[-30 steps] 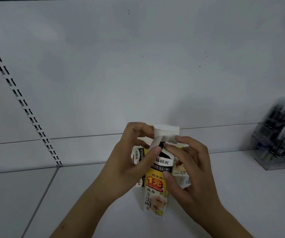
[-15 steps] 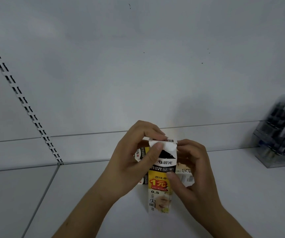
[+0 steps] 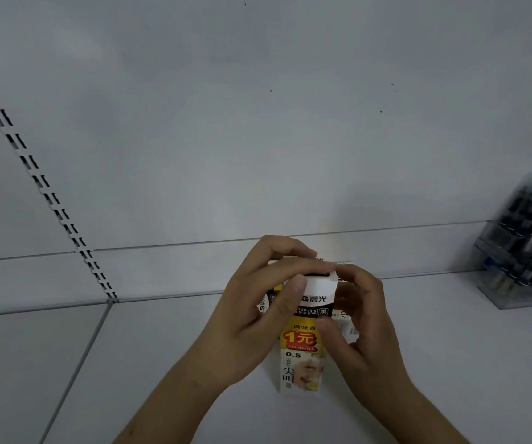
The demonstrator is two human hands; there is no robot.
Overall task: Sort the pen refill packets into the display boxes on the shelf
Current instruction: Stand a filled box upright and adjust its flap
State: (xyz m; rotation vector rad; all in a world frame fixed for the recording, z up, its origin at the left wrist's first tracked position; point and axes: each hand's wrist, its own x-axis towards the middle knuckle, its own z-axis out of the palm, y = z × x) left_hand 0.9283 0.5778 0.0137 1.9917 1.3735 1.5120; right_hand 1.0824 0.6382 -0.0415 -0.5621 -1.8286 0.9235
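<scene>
A tall white, black and yellow refill display box (image 3: 303,357) stands upright on the white shelf (image 3: 162,363), low in the middle of the view. My left hand (image 3: 258,315) grips its left side, with the thumb on the white top flap (image 3: 320,285) that is folded down over the box's front. My right hand (image 3: 360,328) holds the right side, fingertips at the flap's edge. Another printed box shows partly behind my hands. No loose refill packets are in sight.
A clear plastic display case (image 3: 527,241) full of dark pens stands at the far right of the shelf. A slotted upright rail (image 3: 43,184) runs down the white back panel on the left. A shelf seam (image 3: 75,370) runs forward from its foot.
The white top flap stood up above the box a second ago. It has been folded down over the front, and both hands have closed in on the top of the box.
</scene>
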